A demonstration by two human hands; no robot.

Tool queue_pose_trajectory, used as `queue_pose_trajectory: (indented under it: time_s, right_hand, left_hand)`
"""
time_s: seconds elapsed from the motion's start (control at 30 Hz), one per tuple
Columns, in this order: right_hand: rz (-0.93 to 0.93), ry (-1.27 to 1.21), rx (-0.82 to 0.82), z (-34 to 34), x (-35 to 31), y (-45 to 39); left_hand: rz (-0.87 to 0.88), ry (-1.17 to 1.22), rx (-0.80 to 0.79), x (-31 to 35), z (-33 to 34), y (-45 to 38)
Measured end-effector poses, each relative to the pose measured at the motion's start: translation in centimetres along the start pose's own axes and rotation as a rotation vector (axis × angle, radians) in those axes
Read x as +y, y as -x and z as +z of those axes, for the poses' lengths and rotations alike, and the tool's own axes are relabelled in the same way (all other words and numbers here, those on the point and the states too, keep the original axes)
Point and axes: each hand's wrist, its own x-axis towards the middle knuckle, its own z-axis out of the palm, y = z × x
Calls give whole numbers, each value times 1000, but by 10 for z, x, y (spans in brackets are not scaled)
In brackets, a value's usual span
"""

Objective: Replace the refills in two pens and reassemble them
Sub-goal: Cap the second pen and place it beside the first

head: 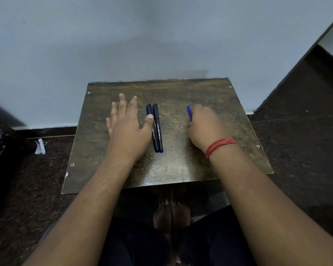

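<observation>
Two capped pens [156, 127] lie side by side at twelve o'clock, your left hand [127, 123] spread flat beside them, your right hand [206, 125] curled around blue refills [189, 112], count unclear.

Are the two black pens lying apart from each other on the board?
No. The two black pens lie side by side, touching along their length, capped ends away from the person, beside the left hand.

Two dark capped pens [156, 127] lie side by side, touching, on the tabletop [177, 166], pointing toward twelve o'clock, blue tips at six. At three o'clock from them, blue refills [189, 112] poke up toward twelve, mostly hidden.
</observation>
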Motion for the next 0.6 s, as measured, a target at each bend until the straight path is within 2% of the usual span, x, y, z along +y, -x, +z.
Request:
queue_pose_trajectory:
  time_s: [0.6]
  right_hand:
    - [-41,-65,9,9,-16,-3]
  left_hand:
    - [6,-12,3,-2,10,-3]
